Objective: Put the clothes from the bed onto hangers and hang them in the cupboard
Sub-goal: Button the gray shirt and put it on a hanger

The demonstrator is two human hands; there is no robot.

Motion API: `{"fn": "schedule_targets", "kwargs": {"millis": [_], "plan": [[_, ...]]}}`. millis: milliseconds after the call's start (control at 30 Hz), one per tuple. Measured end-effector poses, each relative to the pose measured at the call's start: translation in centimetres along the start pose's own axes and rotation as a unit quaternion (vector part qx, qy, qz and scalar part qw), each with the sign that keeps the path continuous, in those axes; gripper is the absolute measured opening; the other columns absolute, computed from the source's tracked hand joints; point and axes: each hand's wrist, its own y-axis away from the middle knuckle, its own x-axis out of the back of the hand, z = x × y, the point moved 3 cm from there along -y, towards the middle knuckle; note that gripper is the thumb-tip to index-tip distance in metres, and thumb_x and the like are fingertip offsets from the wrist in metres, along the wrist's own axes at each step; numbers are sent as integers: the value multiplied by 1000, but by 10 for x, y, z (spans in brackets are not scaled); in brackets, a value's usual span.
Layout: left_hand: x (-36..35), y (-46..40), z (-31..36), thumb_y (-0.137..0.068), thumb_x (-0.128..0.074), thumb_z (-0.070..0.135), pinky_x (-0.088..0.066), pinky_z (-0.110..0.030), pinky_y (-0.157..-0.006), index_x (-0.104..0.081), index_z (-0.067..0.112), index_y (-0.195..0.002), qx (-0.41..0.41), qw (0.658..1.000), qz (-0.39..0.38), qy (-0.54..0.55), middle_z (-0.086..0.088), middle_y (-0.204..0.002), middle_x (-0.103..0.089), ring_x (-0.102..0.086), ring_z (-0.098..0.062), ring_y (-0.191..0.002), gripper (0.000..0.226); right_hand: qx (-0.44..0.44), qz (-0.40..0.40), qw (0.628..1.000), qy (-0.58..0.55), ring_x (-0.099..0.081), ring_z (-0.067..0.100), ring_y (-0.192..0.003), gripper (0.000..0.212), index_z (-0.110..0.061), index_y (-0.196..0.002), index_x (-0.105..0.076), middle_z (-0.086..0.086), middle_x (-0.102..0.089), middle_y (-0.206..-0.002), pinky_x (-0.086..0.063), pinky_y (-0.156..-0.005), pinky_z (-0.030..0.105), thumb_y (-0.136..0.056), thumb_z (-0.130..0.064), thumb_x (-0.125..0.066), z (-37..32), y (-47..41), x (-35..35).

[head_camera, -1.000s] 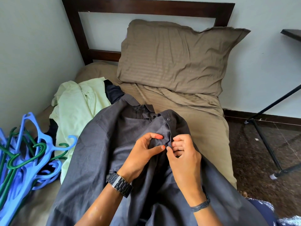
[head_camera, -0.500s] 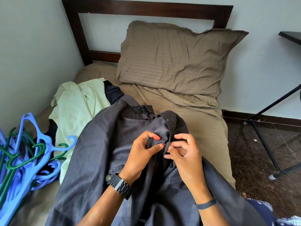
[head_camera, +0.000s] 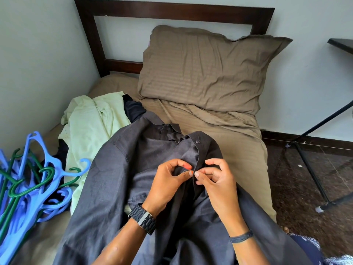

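Early stage. Grey shirt (head_camera: 118,178) at centre of bed (head_camera: 238,150), placket pinched by left hand (head_camera: 168,180) and right hand (head_camera: 217,180). Green shirt (head_camera: 91,127) at 10 o'clock, hangers (head_camera: 32,184) at 9 o'clock unused. Nothing hung; cupboard out of view.

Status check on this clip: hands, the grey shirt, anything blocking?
Left hand and right hand both pinching the grey shirt front. Shirt on the bed, no hanger in it. Hangers piled left. Nothing blocking.
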Motion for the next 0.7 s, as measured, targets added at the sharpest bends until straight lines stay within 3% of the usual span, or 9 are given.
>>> {"fn": "schedule_targets", "kwargs": {"millis": [167, 300, 367, 467, 567, 700], "plan": [[-5, 3, 7, -86, -68, 17, -53, -27, -84, -72, 20, -88, 19, 998, 13, -65, 4, -86, -73, -68, -11, -85, 6, 52, 41, 995, 78, -66, 7, -65, 35, -30, -90, -49, -3, -69, -72, -52, -66, 20, -82, -3, -71, -2, 2, -2], [-5, 3, 14, -81, -72, 35, -50, -25, -69, -73, 24, -78, -20, 981, 42, -189, 4, -73, -71, -65, -12, -73, 12, 117, 76, 982, 128, -63, 2, -69, 32, -26, -87, -47, -9, -65, -76, -46, -61, 7, -84, -3, -69, -7, 8, -4], [-7, 3, 15, -83, -70, 35, -47, -19, -64, -73, 24, -79, -34, 976, 43, -212, 7, -72, -70, -63, -7, -70, 12, 133, 87, 978, 135, -63, 2, -72, 29, -23, -89, -48, -9, -65, -77, -46, -62, 7, -84, -3, -69, -7, 10, -3], [-10, 3, 14, -86, -68, 29, -41, -8, -70, -72, 23, -83, -48, 973, 34, -224, 10, -82, -68, -60, 1, -79, 8, 132, 92, 978, 135, -64, 2, -74, 26, -21, -91, -52, -8, -66, -81, -49, -65, 11, -85, -2, -68, -4, 10, -3], [-9, 1, 13, -88, -65, 24, -40, -7, -73, -72, 20, -85, -53, 971, 26, -230, 7, -86, -67, -59, 0, -83, 9, 117, 86, 982, 119, -66, 5, -77, 32, -30, -91, -52, -10, -67, -83, -53, -70, 19, -85, -1, -66, -5, 11, -3], [-9, 0, 11, -92, -61, 22, -38, -8, -72, -68, 19, -85, -55, 973, -9, -226, 7, -85, -63, -56, 2, -77, 10, 81, 77, 991, 67, -69, 10, -74, 33, -32, -89, -53, -6, -70, -80, -52, -69, 18, -85, -1, -65, -6, 9, -1]]}}
